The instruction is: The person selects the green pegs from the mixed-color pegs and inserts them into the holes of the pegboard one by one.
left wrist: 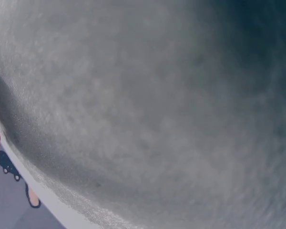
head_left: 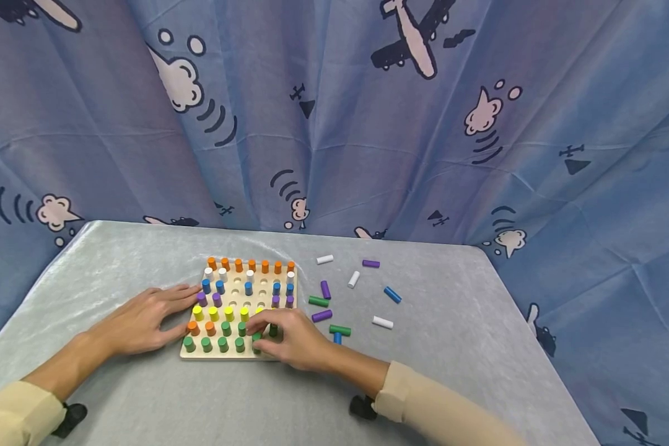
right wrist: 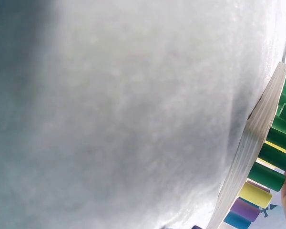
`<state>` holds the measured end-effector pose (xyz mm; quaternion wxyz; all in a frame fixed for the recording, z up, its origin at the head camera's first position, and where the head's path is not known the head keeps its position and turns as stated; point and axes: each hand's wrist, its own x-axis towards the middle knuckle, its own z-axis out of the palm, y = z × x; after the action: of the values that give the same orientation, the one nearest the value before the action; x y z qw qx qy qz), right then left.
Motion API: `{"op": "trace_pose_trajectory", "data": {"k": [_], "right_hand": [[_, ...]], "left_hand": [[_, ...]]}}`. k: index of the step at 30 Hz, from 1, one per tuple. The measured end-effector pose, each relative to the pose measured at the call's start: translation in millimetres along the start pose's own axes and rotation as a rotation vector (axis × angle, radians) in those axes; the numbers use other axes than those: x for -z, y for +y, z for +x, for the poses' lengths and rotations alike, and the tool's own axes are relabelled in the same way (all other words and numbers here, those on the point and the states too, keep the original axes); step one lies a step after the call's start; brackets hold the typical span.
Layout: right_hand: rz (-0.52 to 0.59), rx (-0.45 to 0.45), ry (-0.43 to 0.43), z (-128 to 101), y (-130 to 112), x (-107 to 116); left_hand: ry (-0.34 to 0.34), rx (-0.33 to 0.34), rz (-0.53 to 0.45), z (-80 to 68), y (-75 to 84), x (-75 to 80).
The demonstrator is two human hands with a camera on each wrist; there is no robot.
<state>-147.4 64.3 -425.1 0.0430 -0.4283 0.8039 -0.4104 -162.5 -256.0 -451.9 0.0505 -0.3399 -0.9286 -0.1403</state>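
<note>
A square wooden peg board (head_left: 240, 291) lies on the grey table, with rows of orange, white, blue, purple, yellow and green pegs standing in it and some holes bare. My left hand (head_left: 161, 313) lies flat on the table with its fingers straight against the board's left edge. My right hand (head_left: 263, 333) is over the board's near right corner, its thumb and fingers curled round a green peg (head_left: 256, 339) in the front row. The right wrist view shows the board's edge (right wrist: 250, 152) and green pegs (right wrist: 271, 176) from the side. The left wrist view shows only blurred cloth.
Several loose pegs lie right of the board: white (head_left: 324, 259), purple (head_left: 370, 263), blue (head_left: 392, 295), green (head_left: 318, 301) and others nearer my right hand. A blue curtain with aeroplane drawings hangs behind. The table's right edge (head_left: 535, 347) slants close by.
</note>
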Motion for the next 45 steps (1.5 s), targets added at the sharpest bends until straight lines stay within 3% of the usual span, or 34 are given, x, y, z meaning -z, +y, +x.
{"op": "trace_pose_trajectory", "data": {"k": [35, 45], "right_hand": [[-0.054, -0.029, -0.013, 3, 2, -2], [0.02, -0.029, 0.001, -3, 6, 17]], "left_hand": [[0.003, -0.01, -0.007, 0.4, -0.1, 0.5], [-0.004, -0.008, -0.001, 0.5, -0.5, -0.2]]}}
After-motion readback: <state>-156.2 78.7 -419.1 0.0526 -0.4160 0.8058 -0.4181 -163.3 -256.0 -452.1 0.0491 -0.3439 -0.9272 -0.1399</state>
